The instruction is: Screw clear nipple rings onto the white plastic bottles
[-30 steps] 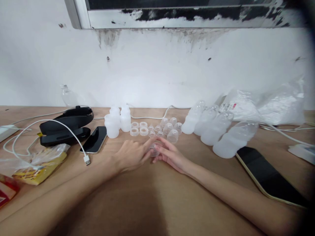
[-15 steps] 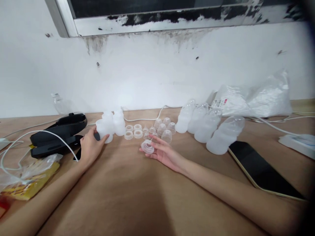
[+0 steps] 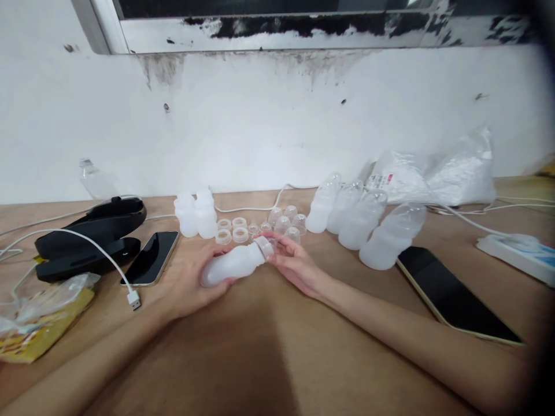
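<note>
My left hand [image 3: 203, 283] is wrapped round a frosted white baby bottle [image 3: 232, 266], tilted on its side with its neck toward the right. At the neck, my right hand [image 3: 295, 263] closes its fingers on a clear collar ring [image 3: 265, 247] that meets the bottle's mouth. Any teat in the ring is mostly hidden by my fingers. Behind them on the table lie several loose collar rings [image 3: 240, 233], a few small clear teats [image 3: 254, 229] and several clear dome caps [image 3: 282, 224]. Two open bottles [image 3: 186, 216] stand at the back left.
Several capped bottles [image 3: 359, 225] stand to the right, beside a large phone [image 3: 455, 294]. Behind them lies a plastic bag [image 3: 459, 167]. A smaller phone [image 3: 151, 258], black case [image 3: 91, 237], USB cable [image 3: 133, 299] and yellow packet [image 3: 56, 323] lie left. A power strip [image 3: 515, 254] sits far right.
My left hand has brought a bottle from the back left to the middle and tipped it sideways. The ring in my right hand now meets the bottle's neck.
</note>
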